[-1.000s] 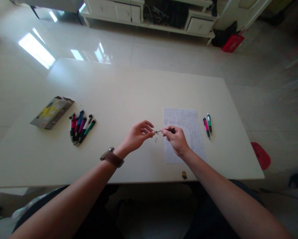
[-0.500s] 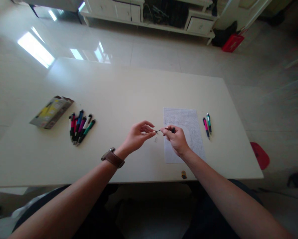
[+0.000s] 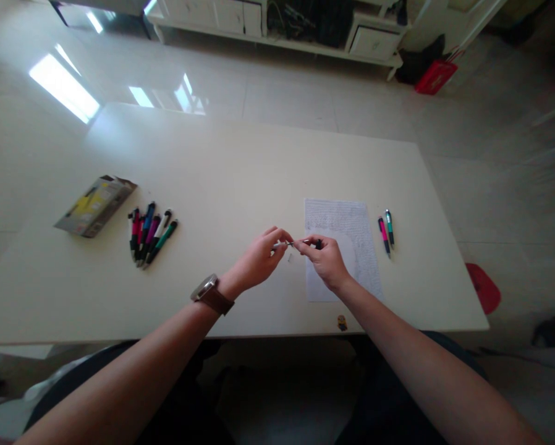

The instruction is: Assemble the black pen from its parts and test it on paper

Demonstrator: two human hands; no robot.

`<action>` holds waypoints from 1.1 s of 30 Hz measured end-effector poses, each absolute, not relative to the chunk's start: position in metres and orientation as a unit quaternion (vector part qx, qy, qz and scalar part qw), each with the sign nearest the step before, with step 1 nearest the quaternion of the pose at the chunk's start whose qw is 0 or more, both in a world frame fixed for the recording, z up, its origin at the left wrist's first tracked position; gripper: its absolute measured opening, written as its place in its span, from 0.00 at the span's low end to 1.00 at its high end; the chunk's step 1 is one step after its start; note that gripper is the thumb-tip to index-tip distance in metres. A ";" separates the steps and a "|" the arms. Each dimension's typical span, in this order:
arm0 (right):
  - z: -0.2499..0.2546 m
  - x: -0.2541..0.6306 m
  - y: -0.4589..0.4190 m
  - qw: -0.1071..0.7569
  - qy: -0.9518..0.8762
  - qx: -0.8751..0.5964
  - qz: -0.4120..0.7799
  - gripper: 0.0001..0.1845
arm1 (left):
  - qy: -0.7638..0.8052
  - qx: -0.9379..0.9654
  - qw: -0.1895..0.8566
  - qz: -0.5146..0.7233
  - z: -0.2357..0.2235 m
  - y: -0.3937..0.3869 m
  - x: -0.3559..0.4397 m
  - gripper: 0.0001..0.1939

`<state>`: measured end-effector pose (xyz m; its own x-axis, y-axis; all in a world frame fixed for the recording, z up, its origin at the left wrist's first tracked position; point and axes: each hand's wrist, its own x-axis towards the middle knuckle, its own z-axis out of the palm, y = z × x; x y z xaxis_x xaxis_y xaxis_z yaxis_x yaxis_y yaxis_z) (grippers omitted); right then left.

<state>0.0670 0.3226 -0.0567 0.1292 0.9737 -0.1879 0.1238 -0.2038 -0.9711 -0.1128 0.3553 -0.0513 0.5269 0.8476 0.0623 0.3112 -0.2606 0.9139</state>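
My left hand (image 3: 261, 256), with a brown-strapped watch above its wrist, is closed in a pinch on a small whitish pen part (image 3: 276, 246). Facing it, fingertip to fingertip, my right hand (image 3: 328, 262) pinches a slim pen piece whose black end (image 3: 319, 244) sticks out by the curled fingers. A thin dark rod (image 3: 290, 243), like a pen refill, bridges the gap between the two hands. Fingers hide most of these parts. Just below the fingertips lies a tiny clear piece (image 3: 290, 258), too small to name. A printed sheet of paper (image 3: 342, 216) lies under my right hand.
Several coloured pens (image 3: 150, 238) lie bunched on the white table (image 3: 240, 167), beside a grey-and-yellow box (image 3: 96, 204). Right of the paper are a pink pen (image 3: 384, 235) and a teal pen (image 3: 389, 227). A small sticker (image 3: 342, 322) sits near the front edge.
My left hand has turned and its fingers have curled in around a whitish pen part. The hands are closer together, and less of the dark rod shows between them.
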 end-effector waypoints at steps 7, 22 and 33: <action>-0.059 0.072 0.322 0.348 -0.545 -0.629 0.432 0.13 | 0.422 0.765 0.409 0.265 -0.052 0.365 -0.120 0.06; -0.068 0.070 0.312 0.081 -0.733 -0.635 0.229 0.05 | 0.447 0.773 0.387 0.230 -0.058 0.370 -0.128 0.06; -0.044 0.088 0.329 0.333 -0.626 -0.640 0.296 0.03 | 0.440 0.778 0.390 0.221 -0.060 0.369 -0.128 0.07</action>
